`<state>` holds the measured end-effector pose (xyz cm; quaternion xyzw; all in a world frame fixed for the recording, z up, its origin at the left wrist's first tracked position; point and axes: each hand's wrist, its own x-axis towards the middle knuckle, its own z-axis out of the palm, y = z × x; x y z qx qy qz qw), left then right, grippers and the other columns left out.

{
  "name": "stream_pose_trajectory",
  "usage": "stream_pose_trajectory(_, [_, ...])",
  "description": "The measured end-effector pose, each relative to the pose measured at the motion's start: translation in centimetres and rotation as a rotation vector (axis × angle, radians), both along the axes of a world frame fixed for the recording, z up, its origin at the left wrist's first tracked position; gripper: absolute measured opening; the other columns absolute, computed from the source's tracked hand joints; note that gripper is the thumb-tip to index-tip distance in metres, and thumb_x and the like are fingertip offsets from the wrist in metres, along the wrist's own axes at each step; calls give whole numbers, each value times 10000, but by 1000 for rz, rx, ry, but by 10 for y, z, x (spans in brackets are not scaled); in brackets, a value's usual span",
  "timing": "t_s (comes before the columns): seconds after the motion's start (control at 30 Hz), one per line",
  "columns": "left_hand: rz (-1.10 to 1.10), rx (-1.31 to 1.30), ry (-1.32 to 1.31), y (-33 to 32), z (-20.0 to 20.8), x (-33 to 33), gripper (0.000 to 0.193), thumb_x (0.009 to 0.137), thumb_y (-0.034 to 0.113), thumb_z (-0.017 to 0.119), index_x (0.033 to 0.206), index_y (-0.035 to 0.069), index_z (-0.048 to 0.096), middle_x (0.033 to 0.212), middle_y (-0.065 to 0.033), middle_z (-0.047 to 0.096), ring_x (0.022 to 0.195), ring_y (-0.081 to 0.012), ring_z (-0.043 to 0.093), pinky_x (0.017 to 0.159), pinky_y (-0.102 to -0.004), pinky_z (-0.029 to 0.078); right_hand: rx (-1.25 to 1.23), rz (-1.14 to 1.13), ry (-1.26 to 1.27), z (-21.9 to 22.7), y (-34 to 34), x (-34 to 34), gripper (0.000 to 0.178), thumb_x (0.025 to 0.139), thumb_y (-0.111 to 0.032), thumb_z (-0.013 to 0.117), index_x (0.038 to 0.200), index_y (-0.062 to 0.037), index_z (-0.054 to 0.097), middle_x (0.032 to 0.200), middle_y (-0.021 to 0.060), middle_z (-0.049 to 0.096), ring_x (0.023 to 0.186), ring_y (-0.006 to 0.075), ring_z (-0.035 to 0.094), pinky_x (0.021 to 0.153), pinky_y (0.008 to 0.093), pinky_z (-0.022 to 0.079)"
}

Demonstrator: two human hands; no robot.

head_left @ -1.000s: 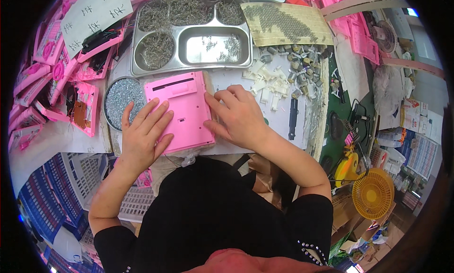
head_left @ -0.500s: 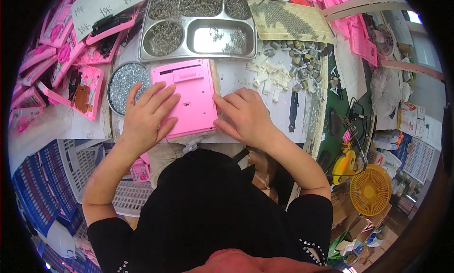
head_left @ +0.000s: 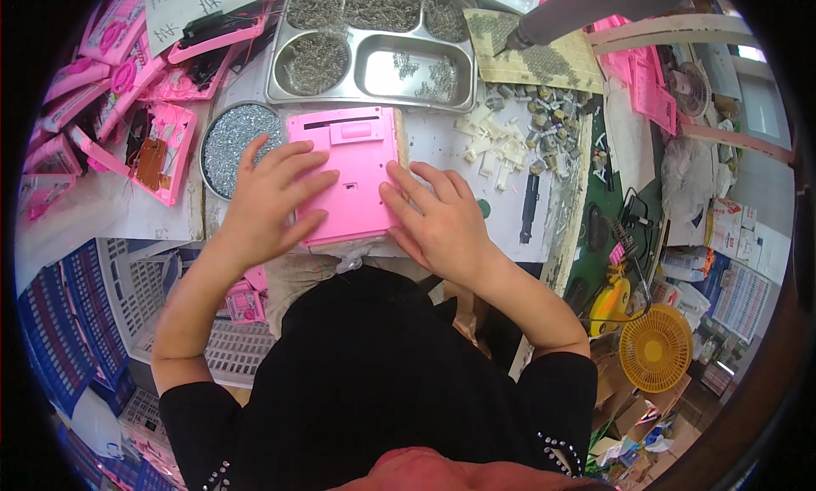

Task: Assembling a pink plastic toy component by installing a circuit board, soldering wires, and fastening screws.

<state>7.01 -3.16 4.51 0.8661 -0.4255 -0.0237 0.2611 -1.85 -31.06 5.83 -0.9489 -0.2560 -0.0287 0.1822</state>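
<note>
A flat pink plastic case (head_left: 353, 215) with a slot, a raised tab and a small square hole lies before me on a pale, thicker pad whose edge (head_left: 403, 134) shows at the right. My left hand (head_left: 276, 204) rests on its left side, fingers spread over the face and thumb at the lower left. On the right side, my right hand (head_left: 433, 215) lies with fingers stretched and their tips on the case. Both hands are open. Left of the case stands a round dish (head_left: 205, 164) of small silvery screws, close to my left fingers.
Beyond the case are a steel compartment tray (head_left: 353, 102) of small metal springs and a yellowish sheet (head_left: 586, 76) with small parts. A dark tapered tool (head_left: 578, 19) reaches over the sheet. White plastic pieces (head_left: 497, 142) lie right; pink housings (head_left: 127, 74) pile left.
The dark tapered tool has come into view at the upper right. The view has shifted slightly. My right fingers now reach further onto the case's face; my left hand stays on its left side.
</note>
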Motion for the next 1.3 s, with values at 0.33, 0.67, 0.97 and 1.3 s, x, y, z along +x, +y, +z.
stream_pose_trajectory(0.33, [466,61,-177,64,-20,27,90,837,200,771,860,126,724,914,-6,642,981,-226,602,927,-438,357,-105,69,21,20,5,12,531,759,-208,788,1216,22,647,1328,176,578,1243,348,530,964,448,464])
stream_pose_trajectory(0.67, [569,-74,-61,52,-26,45,127,921,167,699,923,43,667,911,-112,655,892,-314,621,794,-425,459,-95,45,106,25,9,12,509,767,-187,806,1222,-7,665,1373,184,577,1283,365,536,996,457,492])
stream_pose_trajectory(0.97, [79,-194,9,-40,-7,-14,180,904,186,718,850,62,599,825,-117,588,776,-314,596,721,-457,491,-32,65,65,12,0,12,499,786,-179,772,1228,13,640,1367,189,560,1293,360,512,971,438,493])
stream_pose_trajectory(1.3, [31,-187,74,-57,-8,-26,140,864,105,665,856,49,537,837,-130,517,798,-337,520,733,-451,406,685,-249,-93,36,-78,91,359,936,-109,682,1281,-25,632,1056,92,711,1015,238,659,935,394,532])
